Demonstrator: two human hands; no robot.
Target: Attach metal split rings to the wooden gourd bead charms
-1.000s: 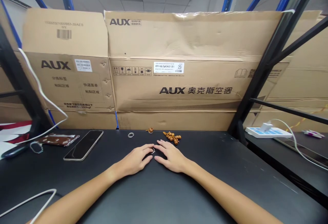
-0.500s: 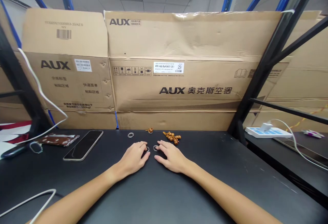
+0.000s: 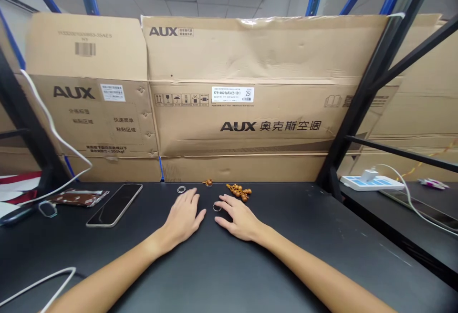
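Observation:
My left hand (image 3: 183, 215) lies over the dark tabletop with its fingers stretched forward and the thumb apart. Just beyond its fingertips are thin silver rings (image 3: 181, 189), overlapping each other. To the right, my right hand (image 3: 240, 216) has its fingers spread, the index fingertip at a single silver ring (image 3: 216, 207) and the thumb below it. Past that hand sits a cluster of brown wooden beads (image 3: 240, 192) on an orange cord. A smaller brown bead piece (image 3: 208, 182) rests near the back edge. What lies under my left palm is hidden.
A phone (image 3: 115, 204) and a brown packet (image 3: 79, 197) lie at the left, near a white cable (image 3: 53, 127). Large cardboard boxes (image 3: 243, 141) stand behind the table. At the right are a black metal frame (image 3: 358, 112) and a power strip (image 3: 386, 182).
My left hand has moved slightly left and its fingers have straightened. The ring that was at its fingertips no longer shows there. My right hand stays at its ring.

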